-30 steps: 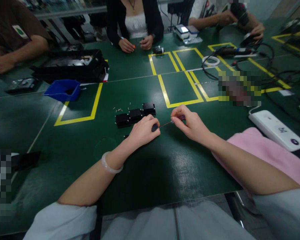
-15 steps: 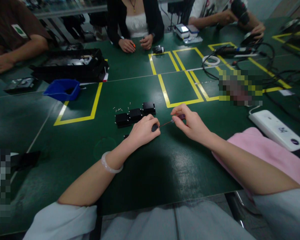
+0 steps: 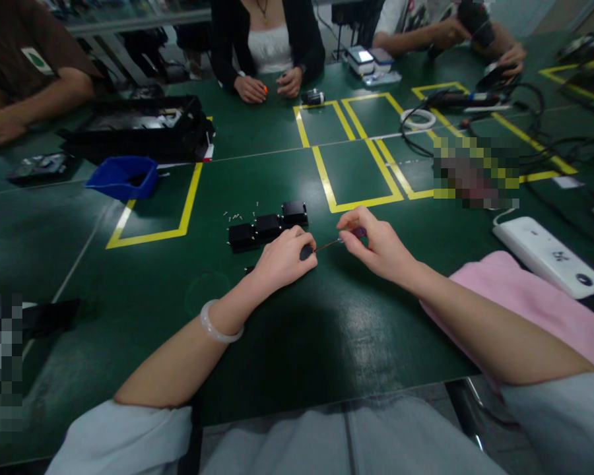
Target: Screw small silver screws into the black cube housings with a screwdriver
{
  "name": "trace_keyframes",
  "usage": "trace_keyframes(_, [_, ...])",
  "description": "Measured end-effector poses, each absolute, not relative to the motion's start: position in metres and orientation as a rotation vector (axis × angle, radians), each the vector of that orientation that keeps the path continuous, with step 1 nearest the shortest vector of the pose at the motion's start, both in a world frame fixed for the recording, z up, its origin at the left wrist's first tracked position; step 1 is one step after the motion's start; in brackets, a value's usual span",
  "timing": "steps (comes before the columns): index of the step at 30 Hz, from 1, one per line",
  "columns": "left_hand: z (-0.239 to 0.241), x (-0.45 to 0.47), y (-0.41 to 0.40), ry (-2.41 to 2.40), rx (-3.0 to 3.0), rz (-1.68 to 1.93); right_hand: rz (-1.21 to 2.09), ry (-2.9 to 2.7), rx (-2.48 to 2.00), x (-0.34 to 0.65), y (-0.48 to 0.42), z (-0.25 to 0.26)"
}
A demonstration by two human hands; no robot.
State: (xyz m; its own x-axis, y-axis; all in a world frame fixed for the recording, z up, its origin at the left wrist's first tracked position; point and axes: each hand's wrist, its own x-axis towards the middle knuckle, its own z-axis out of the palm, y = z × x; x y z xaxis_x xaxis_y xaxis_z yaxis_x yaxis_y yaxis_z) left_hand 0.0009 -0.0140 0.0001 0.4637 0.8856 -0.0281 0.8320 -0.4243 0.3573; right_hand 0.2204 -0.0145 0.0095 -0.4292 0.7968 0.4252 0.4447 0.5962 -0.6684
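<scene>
Slim screwdriver (image 3: 341, 240), tip at black piece (image 3: 305, 253)

Held black piece (image 3: 305, 253) partly hidden

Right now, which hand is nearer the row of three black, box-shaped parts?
Left. The left hand is just on the near side of the black parts; the right hand is farther off, to their right.

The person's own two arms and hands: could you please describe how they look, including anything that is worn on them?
The sleeves are loose, plain and pale grey-blue, ending around the elbows. A pale, whitish round bangle circles the left wrist; the right wrist is bare. Neither the left hand nor the right hand wears a glove.
</scene>
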Motion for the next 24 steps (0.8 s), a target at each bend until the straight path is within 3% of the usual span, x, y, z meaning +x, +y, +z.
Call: trace_keyframes(24, [0.0, 0.0004, -0.0141, 1.447, 2.4, 0.23, 0.63, -2.093, -0.979, 0.2213, -0.0143, 0.0104])
